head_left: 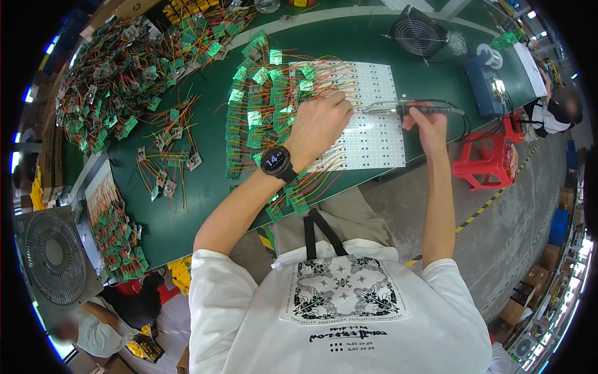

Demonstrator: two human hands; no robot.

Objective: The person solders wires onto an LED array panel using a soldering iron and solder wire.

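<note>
Head view: white dotted panel (374, 146) is on the green bench (174, 230), directly in front of the person. Left hand (321, 124) is over its left part, fingertips at the wire ends near mid-panel. Right hand (427, 124) is just off the right edge, gripping the soldering tool (443, 110); tool lies roughly level across the panel, tip pointing left, close to the left fingertips. Can't tell if tip touches.

Counts: 1 panel under the hands, 1 soldering tool, 1 blue box (483, 87), 1 spool (492, 57) at the box, 1 black fan (417, 34) at the bench's far side. Green circuit boards (254, 118) in rows left of the panel, red/yellow wires (333, 75) reaching onto it: too many to count. Same for the big heap (112, 81) further left.

Pose: left forearm angles up from lower left, watch (278, 163) on wrist, back of hand up, fingers curled together; can't tell if they pinch a wire. Right forearm runs nearly straight up, fingers closed on the tool's handle.
</note>
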